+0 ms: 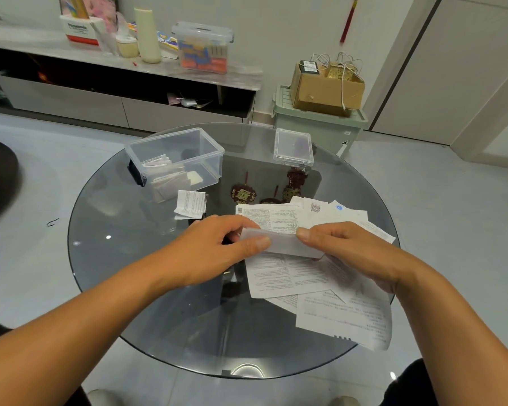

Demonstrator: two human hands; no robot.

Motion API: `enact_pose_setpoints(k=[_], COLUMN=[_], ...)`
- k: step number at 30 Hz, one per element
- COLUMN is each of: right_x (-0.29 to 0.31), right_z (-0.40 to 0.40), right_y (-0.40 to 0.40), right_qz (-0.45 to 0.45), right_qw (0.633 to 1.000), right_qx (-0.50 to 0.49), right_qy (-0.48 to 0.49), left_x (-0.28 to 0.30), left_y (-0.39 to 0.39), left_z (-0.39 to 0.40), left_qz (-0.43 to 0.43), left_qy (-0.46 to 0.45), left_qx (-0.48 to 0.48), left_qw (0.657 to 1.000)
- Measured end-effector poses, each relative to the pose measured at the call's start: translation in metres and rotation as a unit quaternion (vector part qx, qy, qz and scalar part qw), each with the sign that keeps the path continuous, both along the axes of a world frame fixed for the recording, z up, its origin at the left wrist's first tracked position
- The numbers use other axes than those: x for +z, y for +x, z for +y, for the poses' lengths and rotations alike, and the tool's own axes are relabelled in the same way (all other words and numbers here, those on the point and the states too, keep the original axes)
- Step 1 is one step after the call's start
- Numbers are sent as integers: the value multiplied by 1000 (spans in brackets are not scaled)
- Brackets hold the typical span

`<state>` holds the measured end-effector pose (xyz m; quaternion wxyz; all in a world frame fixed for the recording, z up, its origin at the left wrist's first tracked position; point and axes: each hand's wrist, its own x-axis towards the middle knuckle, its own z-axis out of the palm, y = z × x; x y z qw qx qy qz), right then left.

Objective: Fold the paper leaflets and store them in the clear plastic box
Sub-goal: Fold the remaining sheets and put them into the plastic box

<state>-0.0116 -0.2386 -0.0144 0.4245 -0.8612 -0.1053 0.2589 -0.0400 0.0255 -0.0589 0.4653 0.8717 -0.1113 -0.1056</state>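
I hold a folded leaflet [279, 243] between both hands, just above the middle of the round glass table [123, 259]. My left hand [217, 253] pinches its left end, thumb on top and fingers curled behind, and my right hand [349, 253] pinches its right end the same way, thumb pressed on the upper edge. The leaflet is a narrow white strip and its print is too blurred for me to read. Under it and towards my right lies a loose pile of unfolded leaflets [320, 288], overlapping one another, the nearest sheet hanging over the table's edge. Further from me, to the left of the pile, one small folded leaflet [190, 205] lies on the glass just in front of the clear plastic box [176, 159]. The box stands open, and several folded leaflets are stacked inside it against its left end. Its lid [293, 146] lies apart from it, at the far right of the table. Through the glass I see red and gold ornaments [244, 194] beneath the table top. Beyond the table a cardboard box [326, 86] sits on a pale green bin [314, 124] by the wall
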Motion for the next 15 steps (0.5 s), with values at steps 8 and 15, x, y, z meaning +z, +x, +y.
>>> enact_pose_setpoints(k=[8, 15], right_x=[1, 3], right_z=[-2, -4], right_y=[2, 1], right_qz=[8, 28], right_qw=[1000, 1000], right_qx=[2, 11], right_qy=[-5, -8], left_x=[2, 2], left_y=[0, 0], left_z=[0, 1], left_qz=[-7, -17], left_qy=[4, 24], left_qx=[-2, 4], left_qw=[1000, 1000])
